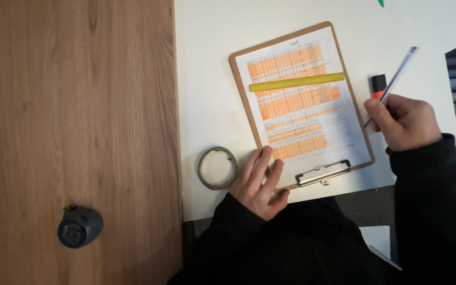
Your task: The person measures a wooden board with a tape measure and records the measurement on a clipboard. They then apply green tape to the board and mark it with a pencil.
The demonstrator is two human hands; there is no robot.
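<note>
Clipboard (249, 100) flat on white counter (207, 63), sheet clipped at near edge, yellow ruler (296, 82) across it. Likely stiff, light, apt to slide; best pinned or lifted by its edge. Left hand (259, 182) spread open on lower corner. Right hand (405, 121) clenched round pen (397, 76), beside orange marker (378, 84).

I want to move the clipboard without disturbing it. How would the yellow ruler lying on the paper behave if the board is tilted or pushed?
The yellow ruler lies loose across the sheet on the clipboard, unclamped, so it would probably slide off. It looks thin, flat and straight: likely light, fairly stiff, unlikely to roll.
</note>
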